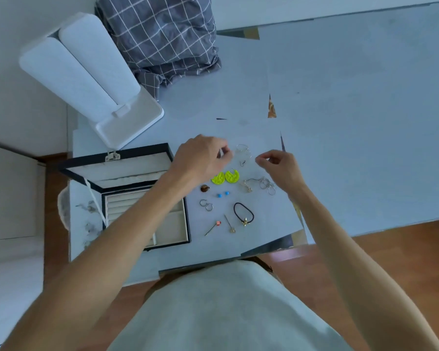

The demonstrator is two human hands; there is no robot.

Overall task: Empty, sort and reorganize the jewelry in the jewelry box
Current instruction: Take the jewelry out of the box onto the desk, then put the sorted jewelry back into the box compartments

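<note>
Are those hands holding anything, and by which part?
Left hand pinches something small and pale at its fingertips; what it is can't be told. Right hand is pinched too, nothing visible in it.

Two yellow earrings (225,177), two blue studs (222,194), two small hoops (206,205), two pins (221,226), perhaps more tangled silver

At your ten o'clock a white stand (86,79) leans away from you, two long padded panels rising side by side from a flat base with a small clip at their foot. Past it, at twelve o'clock, you have a grey blanket (160,39) with a white grid pattern, crumpled in a heap on the pale table surface (352,110), its lower folds lying just beside the stand's base. Wooden floor (403,252) shows at your four o'clock beyond the table's near edge, and your pale grey shirt (226,307) fills six o'clock.
</note>
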